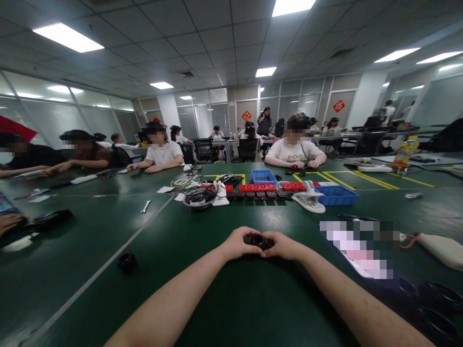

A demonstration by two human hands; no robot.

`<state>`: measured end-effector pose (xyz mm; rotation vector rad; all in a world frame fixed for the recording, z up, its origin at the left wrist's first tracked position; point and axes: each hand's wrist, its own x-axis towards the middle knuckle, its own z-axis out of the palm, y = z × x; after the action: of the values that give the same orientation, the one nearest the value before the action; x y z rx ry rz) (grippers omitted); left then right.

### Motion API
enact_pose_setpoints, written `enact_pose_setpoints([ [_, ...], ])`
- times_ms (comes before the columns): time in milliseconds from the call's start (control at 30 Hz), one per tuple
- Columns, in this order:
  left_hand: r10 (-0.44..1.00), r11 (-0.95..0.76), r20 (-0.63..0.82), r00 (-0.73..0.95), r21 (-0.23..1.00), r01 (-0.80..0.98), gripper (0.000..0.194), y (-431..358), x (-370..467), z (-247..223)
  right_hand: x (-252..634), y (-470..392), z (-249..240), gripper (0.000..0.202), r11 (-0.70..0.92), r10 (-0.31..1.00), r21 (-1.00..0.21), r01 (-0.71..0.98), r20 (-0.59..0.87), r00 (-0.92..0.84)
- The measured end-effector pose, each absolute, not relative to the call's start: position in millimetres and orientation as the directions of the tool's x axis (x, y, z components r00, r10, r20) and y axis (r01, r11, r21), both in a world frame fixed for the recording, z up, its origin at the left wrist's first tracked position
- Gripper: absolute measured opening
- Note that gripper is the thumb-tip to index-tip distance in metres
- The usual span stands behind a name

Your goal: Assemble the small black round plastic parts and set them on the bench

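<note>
Both my hands meet at the middle of the green table (202,308), around a small black ring-shaped part (258,239) with a round opening facing up. My left hand (240,242) grips it from the left, thumb at the near side. From the right, my right hand (281,245) closes on the same part, its fingertips almost touching the left thumb. The part's lower side is hidden by my fingers. A similar black round part (127,263) lies alone on the table to the left of my left forearm.
Ahead stand a white clip base (310,198), blue bins (338,195), red and black socket strips (257,187) and a metal bowl with cables (198,198). A phone (356,250), a cream power bank (443,249) and black rings (437,325) lie right. A wrench (145,207) lies left. People sit opposite.
</note>
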<state>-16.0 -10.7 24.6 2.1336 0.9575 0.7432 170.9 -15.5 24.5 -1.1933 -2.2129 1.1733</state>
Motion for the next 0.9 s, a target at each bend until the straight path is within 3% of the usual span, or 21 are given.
enact_pose_setpoints([
  [333,0.88,-0.437,0.243,0.408,0.75,0.495,0.045,-20,-7,23,164,-12,14,0.032,0.265,0.909,-0.745,0.612,-0.019,-0.416],
  [533,0.931,-0.361,0.312,0.192,0.694,0.623,0.04,-24,3,15,144,-23,6,0.029,0.193,0.977,-0.432,0.881,0.164,-0.134],
  [633,0.929,-0.36,0.325,0.174,0.7,0.616,0.04,-22,3,12,136,-31,8,0.028,0.164,0.969,-0.322,0.932,0.23,-0.091],
  [767,0.925,-0.379,0.284,0.253,0.743,0.552,0.04,-16,-4,14,142,-31,14,0.046,0.254,0.966,-0.382,0.889,0.149,-0.213],
  [900,0.876,-0.404,0.198,0.44,0.799,0.445,0.045,-11,-13,19,158,-25,24,0.059,0.366,0.913,-0.614,0.699,0.091,-0.398],
])
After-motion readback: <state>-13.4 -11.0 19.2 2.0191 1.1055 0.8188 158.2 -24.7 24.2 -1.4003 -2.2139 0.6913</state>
